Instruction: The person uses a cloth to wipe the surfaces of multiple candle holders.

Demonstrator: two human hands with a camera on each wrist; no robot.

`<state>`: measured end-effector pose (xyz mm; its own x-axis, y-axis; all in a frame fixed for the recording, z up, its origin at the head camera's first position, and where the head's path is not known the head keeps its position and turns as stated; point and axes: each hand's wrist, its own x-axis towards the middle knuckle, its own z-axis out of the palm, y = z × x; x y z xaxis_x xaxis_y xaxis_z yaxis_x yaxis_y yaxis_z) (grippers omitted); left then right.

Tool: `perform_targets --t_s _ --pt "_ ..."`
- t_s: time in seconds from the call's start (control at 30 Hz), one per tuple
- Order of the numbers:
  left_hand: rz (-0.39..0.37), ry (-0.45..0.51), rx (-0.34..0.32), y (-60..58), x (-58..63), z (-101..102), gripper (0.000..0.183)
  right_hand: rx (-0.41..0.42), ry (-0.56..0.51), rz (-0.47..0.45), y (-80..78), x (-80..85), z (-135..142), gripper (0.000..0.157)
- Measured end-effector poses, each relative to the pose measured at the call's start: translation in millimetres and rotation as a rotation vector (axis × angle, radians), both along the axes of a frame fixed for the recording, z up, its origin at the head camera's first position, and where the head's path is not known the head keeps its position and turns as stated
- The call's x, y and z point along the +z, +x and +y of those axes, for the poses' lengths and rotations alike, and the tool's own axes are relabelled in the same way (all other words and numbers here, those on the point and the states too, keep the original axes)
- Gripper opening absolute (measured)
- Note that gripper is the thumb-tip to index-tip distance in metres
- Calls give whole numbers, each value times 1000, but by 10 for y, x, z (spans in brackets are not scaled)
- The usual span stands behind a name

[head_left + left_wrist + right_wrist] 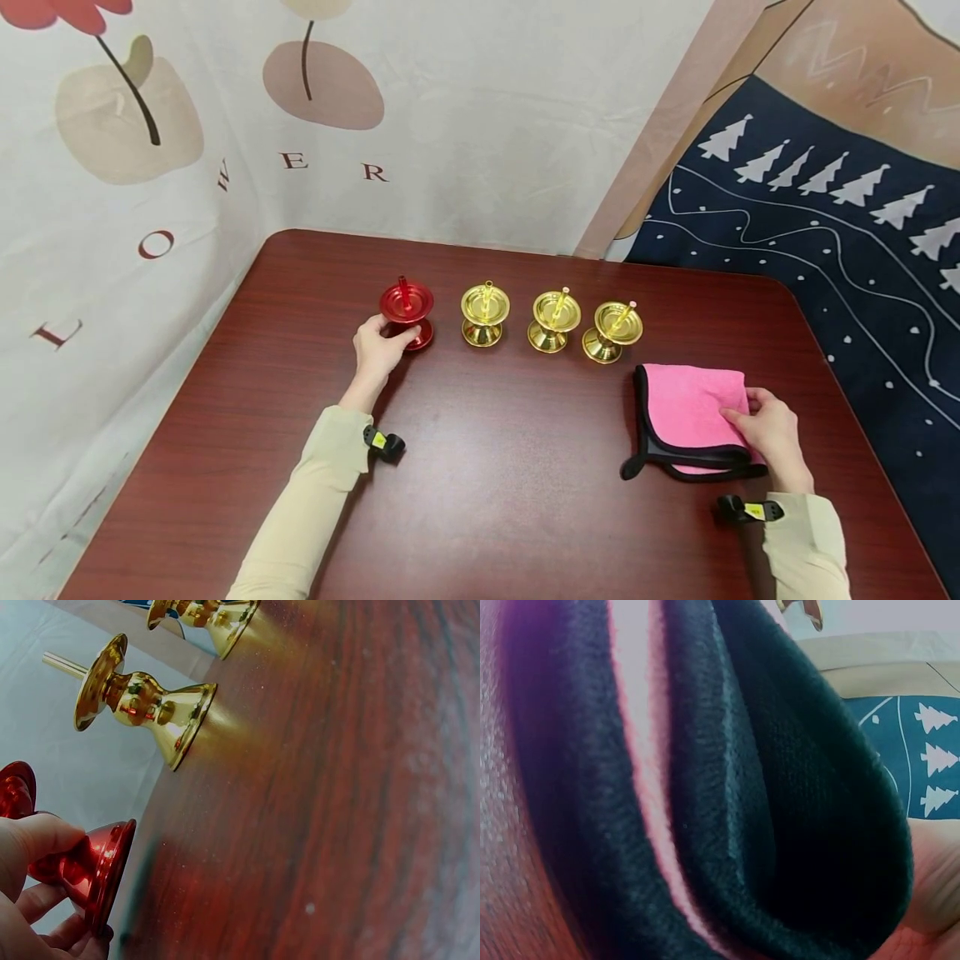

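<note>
At the left end of a row of candle holders, my left hand (381,350) grips a red metal candle holder (407,302) low, around its stem and base. The left wrist view shows thumb and fingers about the red holder's flared foot (97,870). My right hand (774,432) pinches the right edge of a folded pink cloth (693,404) with black trim, thumb on top. Close up in the right wrist view, the cloth's black border (840,825) curls and covers most of the hand; only part of the palm (934,877) shows.
Three gold candle holders (483,312), each with an upright spike, stand right of the red one near the back of the dark wooden table (480,500). Printed fabric (487,167) hangs behind the table, with a navy tree-patterned part (795,225) at right.
</note>
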<state>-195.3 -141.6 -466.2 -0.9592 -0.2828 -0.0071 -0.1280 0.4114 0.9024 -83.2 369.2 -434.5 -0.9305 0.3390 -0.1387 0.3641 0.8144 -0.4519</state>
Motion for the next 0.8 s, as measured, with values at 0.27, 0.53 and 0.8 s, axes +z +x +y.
perform_targets --t_s 0.27,0.53,0.8 --pt "10 -52 -18 -29 -50 -11 37 -3 0 -19 -8 -5 -1 50" --pt "72 -131 -43 -29 -66 -10 36 -6 -4 -21 -10 -8 -3 51" --pt "53 -155 -46 -19 -52 -6 37 1 -7 -25 -15 -5 6 53"
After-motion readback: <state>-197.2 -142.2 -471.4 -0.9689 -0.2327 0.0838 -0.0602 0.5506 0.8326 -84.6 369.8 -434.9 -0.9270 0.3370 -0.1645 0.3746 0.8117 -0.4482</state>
